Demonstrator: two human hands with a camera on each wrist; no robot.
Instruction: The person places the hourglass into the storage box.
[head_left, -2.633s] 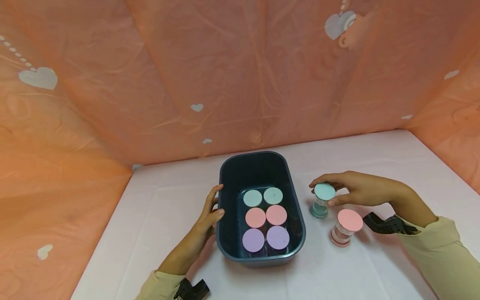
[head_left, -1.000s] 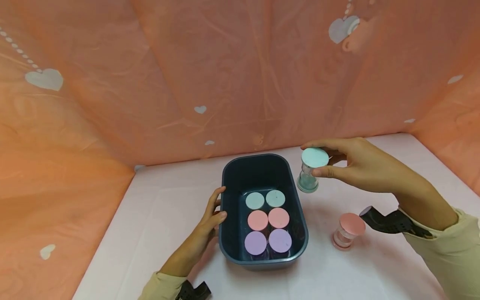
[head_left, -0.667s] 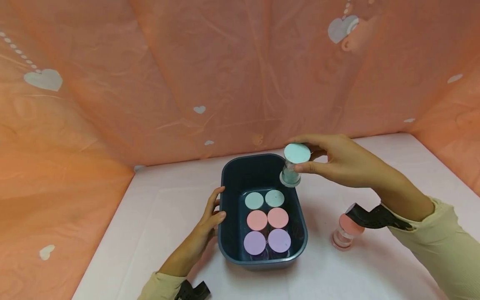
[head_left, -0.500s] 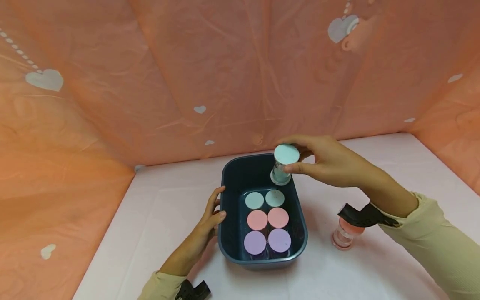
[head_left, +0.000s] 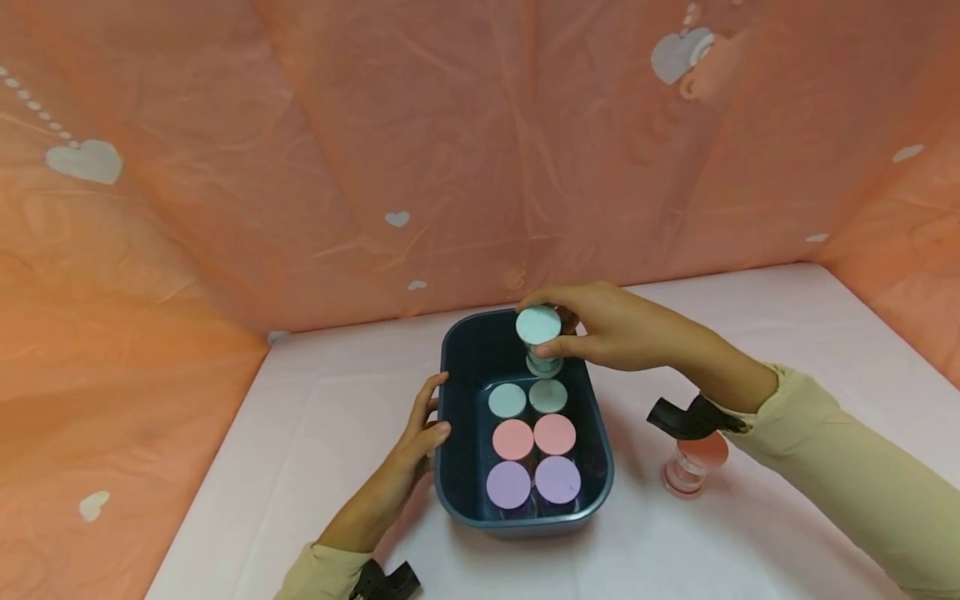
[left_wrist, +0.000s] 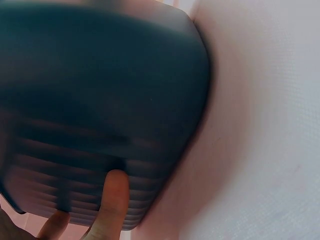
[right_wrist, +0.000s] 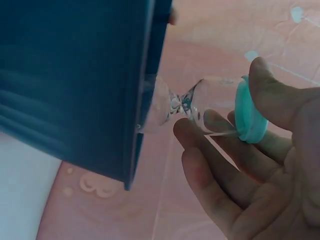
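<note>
Since the earliest frame we have carried the teal sand timer [head_left: 538, 337] from the white tabletop [head_left: 750, 533], where it stood just beside the pink sand timer [head_left: 692, 467], up and across to the far end of the dark blue tub [head_left: 525, 521]. It now hangs upright above the vacant space behind the six timers already packed in the tub.

Largest first. We note the orange heart-print backdrop [head_left: 225, 167] behind and beside both hands; it has not changed. The tub sits directly against the left hand [head_left: 420, 433]. This hand lies with its fingers spread along the ribbed outer wall [left_wrist: 100, 165] and its thumb at the rim, presumably to keep the tub from sliding; its position matches every earlier frame.

Inside the tub, below the right hand [head_left: 607, 333], we see three pairs of caps: two teal [head_left: 507, 400], two pink [head_left: 513, 438], two purple [head_left: 508, 484]. The pairing by colour suggests each timer is placed next to its match.

The right hand pinches the teal timer by its top cap [right_wrist: 247, 120], thumb on one side and fingertips [right_wrist: 200, 135] on the other, which leaves the lower end free to descend. Behind the right wrist, the pink timer stands on the table, partly hidden by the black wrist strap [head_left: 686, 417].
</note>
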